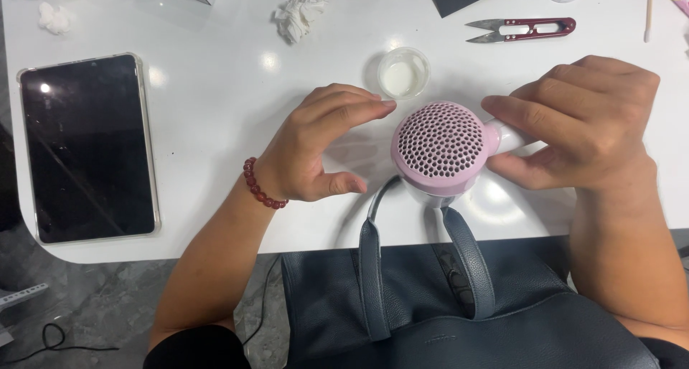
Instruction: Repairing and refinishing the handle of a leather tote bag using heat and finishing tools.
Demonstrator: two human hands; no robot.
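My right hand (585, 125) has its grip clamped on the white handle of a pink hair dryer (441, 150), whose perforated rear grille faces up at the near edge of the white bench (215, 96). My left hand (323, 143), grip apart and holding nothing, hovers just beside the dryer. A small clear cup (403, 72) sits just behind, a dark tablet (86, 146) far left, red-handled snips (520, 29) beyond, a navy handbag (459, 311) below.
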